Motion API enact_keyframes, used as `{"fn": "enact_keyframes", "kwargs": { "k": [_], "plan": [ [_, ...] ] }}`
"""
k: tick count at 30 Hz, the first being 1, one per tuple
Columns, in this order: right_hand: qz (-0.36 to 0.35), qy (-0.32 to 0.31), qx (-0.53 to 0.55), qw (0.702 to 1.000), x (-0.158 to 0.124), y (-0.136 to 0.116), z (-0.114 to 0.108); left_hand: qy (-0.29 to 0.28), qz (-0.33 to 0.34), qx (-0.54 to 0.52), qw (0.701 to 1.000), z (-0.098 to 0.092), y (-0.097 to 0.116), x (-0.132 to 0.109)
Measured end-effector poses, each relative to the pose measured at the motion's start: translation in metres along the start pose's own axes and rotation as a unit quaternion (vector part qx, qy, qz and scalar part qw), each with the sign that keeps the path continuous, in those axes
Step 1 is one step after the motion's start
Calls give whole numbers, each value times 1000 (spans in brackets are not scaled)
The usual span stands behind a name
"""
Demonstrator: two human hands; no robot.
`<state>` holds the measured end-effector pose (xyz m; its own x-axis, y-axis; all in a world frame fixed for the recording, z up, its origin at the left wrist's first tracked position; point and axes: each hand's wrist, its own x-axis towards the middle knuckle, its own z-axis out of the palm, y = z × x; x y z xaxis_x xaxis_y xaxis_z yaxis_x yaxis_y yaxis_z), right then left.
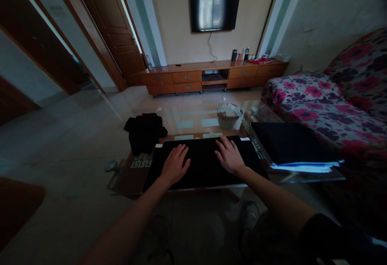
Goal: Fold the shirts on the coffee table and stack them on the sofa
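A black cloth [202, 164] lies flat in a wide rectangle along the near edge of the glass coffee table [169, 124]. White bits show at its far left and far right corners. My left hand [175, 163] rests palm down on its left half, fingers stretched out. On the right half lies my right hand [230, 155], also flat with its fingers spread. Left of the cloth is a crumpled black heap of fabric [143, 132]. To the right sits a black folded stack [293, 142] with white and blue layers showing under its near edge.
A glass bowl [227, 117] with crumpled white material stands toward the table's far side. A flowered sofa [317, 103] flanks the table on the right. Beyond are a low wooden cabinet [187, 80] with bottles on top and a wall television [215, 10].
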<state>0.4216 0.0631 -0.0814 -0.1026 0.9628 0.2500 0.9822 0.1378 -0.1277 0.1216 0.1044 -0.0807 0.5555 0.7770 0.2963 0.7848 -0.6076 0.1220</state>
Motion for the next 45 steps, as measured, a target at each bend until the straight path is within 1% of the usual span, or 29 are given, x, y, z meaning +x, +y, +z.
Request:
{"fn": "enact_keyframes", "kwargs": {
  "k": [2,3,5,7,9,11,14,18,20,23,27,29,31,33,35,37,39,40,42,45],
  "plan": [
    [-53,-56,28,997,-10,-16,4,-47,12,-8,999,5,13,-6],
    [-67,-80,38,994,-14,-22,7,-66,8,-8,998,9,16,-9],
    [-74,-110,50,990,-20,-27,12,-92,1,-6,996,13,17,-12],
    [-74,-120,55,988,-22,-24,13,-106,7,-6,994,13,12,-13],
    [-66,-122,54,989,-22,-15,12,-114,11,-2,993,10,5,-14],
    [-38,-118,41,991,-22,1,9,-114,-2,7,993,5,-4,-16],
    [3,-108,9,994,-23,33,8,-102,-41,23,994,1,-20,-21],
    [41,-85,-8,995,-27,75,12,-79,-82,41,993,3,-37,-28],
    [50,-82,-4,995,-28,86,15,-73,-89,48,992,3,-41,-29],
    [50,-84,0,995,-28,89,17,-80,-98,54,990,0,-43,-26],
    [70,-89,-19,993,-21,79,9,-103,-152,61,981,-6,-38,-17],
    [78,-82,-42,993,-14,67,4,-86,-172,79,978,-4,-31,-9],
    [79,-73,-48,993,-5,47,3,-62,-175,91,978,0,-18,2],
    [67,-76,-20,995,5,20,5,-57,-152,74,984,8,-2,17],
    [23,-90,24,995,15,-9,11,-65,-98,38,992,17,15,32],
    [-22,-90,53,994,25,-36,18,-71,-44,7,997,27,29,46],
    [-58,-88,67,992,35,-54,25,-74,-22,-9,997,35,37,56],
    [-62,-91,69,992,39,-59,28,-78,-23,-12,997,39,38,59],
    [-54,-97,73,991,45,-60,33,-85,-37,-14,996,45,36,61],
    [-30,-99,70,992,48,-46,37,-80,-58,-7,995,48,24,59]
  ]
}}
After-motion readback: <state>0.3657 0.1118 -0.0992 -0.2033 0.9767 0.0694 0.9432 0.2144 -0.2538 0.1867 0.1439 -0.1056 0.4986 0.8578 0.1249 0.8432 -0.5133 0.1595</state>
